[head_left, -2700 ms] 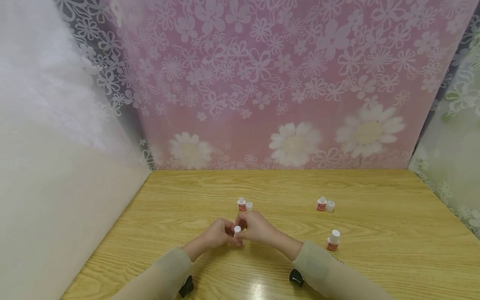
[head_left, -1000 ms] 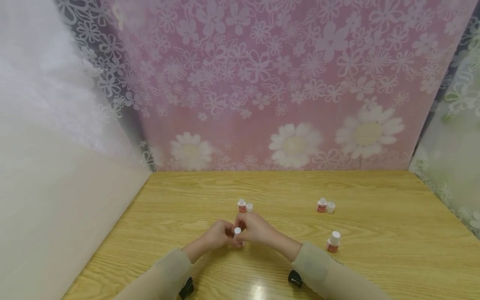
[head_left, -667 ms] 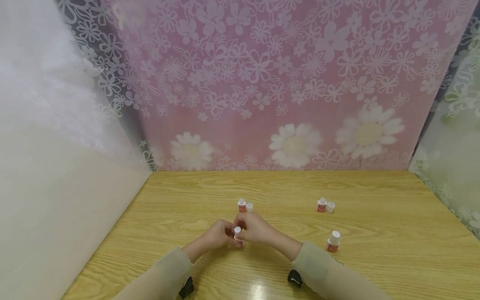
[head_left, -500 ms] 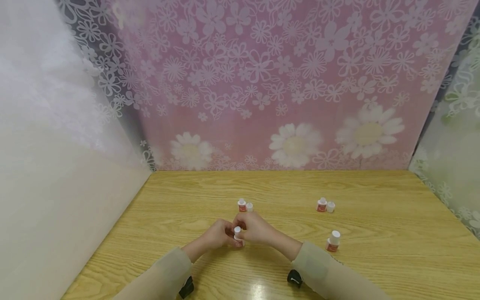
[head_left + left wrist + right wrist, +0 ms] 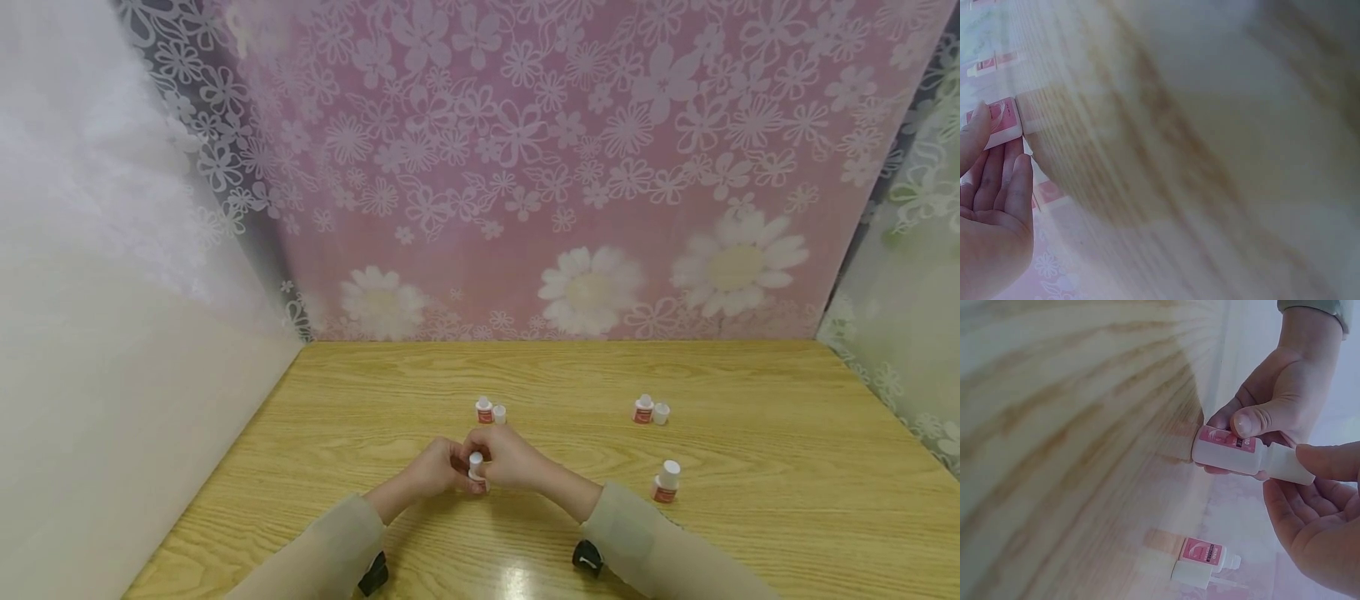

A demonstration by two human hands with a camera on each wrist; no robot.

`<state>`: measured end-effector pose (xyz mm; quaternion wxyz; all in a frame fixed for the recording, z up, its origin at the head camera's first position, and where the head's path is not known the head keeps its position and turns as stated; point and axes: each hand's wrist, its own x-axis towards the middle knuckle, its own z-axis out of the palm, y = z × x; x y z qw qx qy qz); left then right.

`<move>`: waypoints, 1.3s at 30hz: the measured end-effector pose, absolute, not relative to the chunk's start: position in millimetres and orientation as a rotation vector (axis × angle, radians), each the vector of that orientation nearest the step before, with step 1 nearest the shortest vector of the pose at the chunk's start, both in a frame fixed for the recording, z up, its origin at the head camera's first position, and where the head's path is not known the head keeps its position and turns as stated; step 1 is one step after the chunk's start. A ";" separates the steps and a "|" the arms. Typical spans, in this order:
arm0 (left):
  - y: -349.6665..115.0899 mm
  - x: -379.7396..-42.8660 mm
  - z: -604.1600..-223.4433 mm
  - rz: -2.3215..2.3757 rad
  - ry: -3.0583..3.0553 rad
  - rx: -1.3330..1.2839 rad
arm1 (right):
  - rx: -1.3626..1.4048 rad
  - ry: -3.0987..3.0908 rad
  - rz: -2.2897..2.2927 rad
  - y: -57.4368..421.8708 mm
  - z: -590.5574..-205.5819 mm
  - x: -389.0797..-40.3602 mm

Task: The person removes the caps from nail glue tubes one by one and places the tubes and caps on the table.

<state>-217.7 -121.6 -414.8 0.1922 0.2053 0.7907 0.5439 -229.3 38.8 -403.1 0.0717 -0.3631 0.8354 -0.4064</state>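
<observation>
Near the middle of the table, my left hand [image 5: 435,468] holds a small white bottle [image 5: 1225,450] with a red label by its body, the thumb lying over the label in the right wrist view. Its base is right at the wooden table top. My right hand [image 5: 516,458] pinches the white cap [image 5: 1286,464] at the bottle's top between thumb and fingers. In the left wrist view, the left fingers sit under the bottle, with part of its red label [image 5: 1005,117] showing past the thumb.
Beyond my hands stands a bottle [image 5: 483,411] with its top off and a white cap [image 5: 499,414] beside it. Another uncapped bottle [image 5: 642,411] and cap [image 5: 661,414] are at back right. A capped bottle [image 5: 666,482] stands nearer on the right. Flowered curtains [image 5: 465,275] enclose the table.
My right fingers have shifted slightly left around the cap. The left hand keeps its hold on the bottle in the same place, and the other bottles have not moved.
</observation>
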 end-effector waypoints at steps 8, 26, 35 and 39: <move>-121.4 -218.1 -413.7 1.484 2.276 0.599 | -1.062 2.548 -1.190 39.3 -402.7 -229.4; -122.4 -218.5 -412.1 1.457 2.292 0.597 | -0.978 2.601 -1.198 43.4 -401.9 -229.0; -121.7 -218.4 -412.6 1.453 2.309 0.592 | -1.031 2.611 -1.200 43.3 -404.1 -229.9; -121.2 -218.2 -411.5 1.454 2.310 0.603 | -1.055 2.603 -1.196 43.5 -404.6 -230.4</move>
